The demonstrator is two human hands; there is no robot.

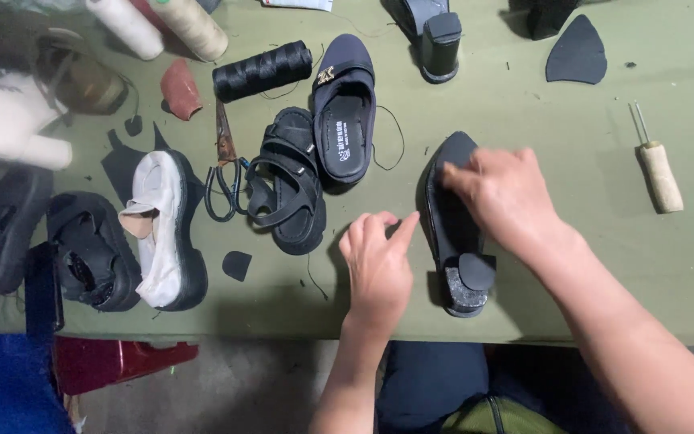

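Shoe under work: black heeled shoe (453, 221) lies sole-up on the green table (572, 265), toe pointing far, block heel near the table's near edge; a small black rubber piece (476, 271) sits on the heel end.
Right hand: right hand (506, 197) lies palm-down across the fore part of the sole, fingers bent and pressing on the toe area; it presses rather than grips.
Left hand: left hand (377, 261) rests just left of the shoe, fingers curled loosely, thumb tip touching the left edge of the sole; it encloses nothing.
Left of the hands: black strappy sandal (287, 181) and dark navy slip-on shoe (345, 108) lie side by side, touching; a loose black thread trails from them.
Far left: white shoe with black sole (166, 233) lies on its side against another black shoe (94, 249); a small black scrap (237, 264) lies just right of them.
Far edge: spool of black thread (263, 71), two cream spools (190, 26), a rusty pair of scissors (224, 161) and another black block-heeled shoe (435, 36).
Right side: awl with wooden handle (657, 170) lies well apart from the hands; a black cut-out sole piece (577, 52) lies beyond it.
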